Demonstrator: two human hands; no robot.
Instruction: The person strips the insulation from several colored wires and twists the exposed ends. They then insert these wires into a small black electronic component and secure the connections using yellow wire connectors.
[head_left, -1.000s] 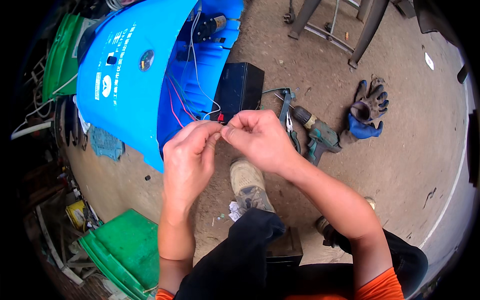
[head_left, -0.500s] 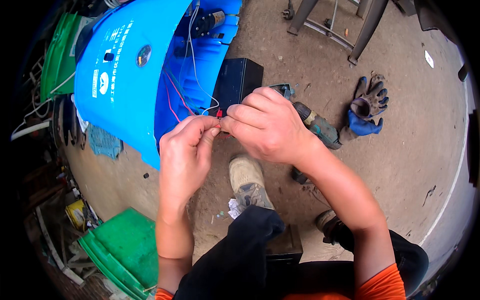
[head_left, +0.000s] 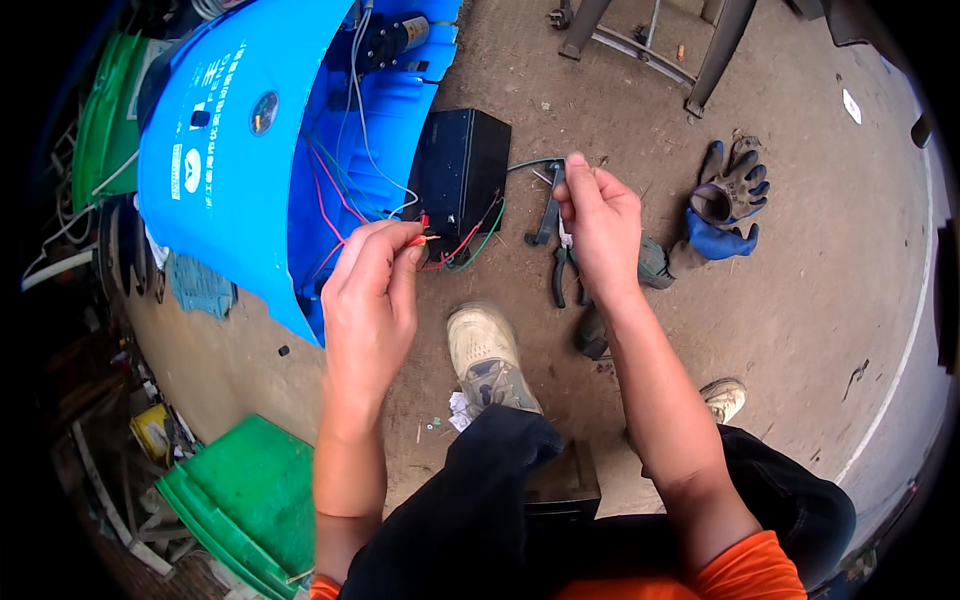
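Observation:
My left hand [head_left: 372, 300] pinches a red wire [head_left: 424, 240] with a bare end, beside the black battery [head_left: 460, 160]. Thin wires run from there into the open blue plastic housing [head_left: 225, 170], which has a black pump [head_left: 385, 45] inside. My right hand [head_left: 600, 225] is closed at the fingertips over a long dark tool [head_left: 545, 215]; whatever it pinches is too small to make out. Beneath that hand lie pliers [head_left: 560, 280] and, partly hidden, a cordless drill [head_left: 652, 262].
Gloves [head_left: 720, 240] lie at the right. A metal stand [head_left: 705, 85] is at the top. Green plastic pieces [head_left: 240, 485] are at left, among clutter. My boot [head_left: 480, 345] stands below my hands.
My right hand has moved away from the left, rightward and upward. A bare wire end now shows at my left fingertips, and the pliers are visible again.

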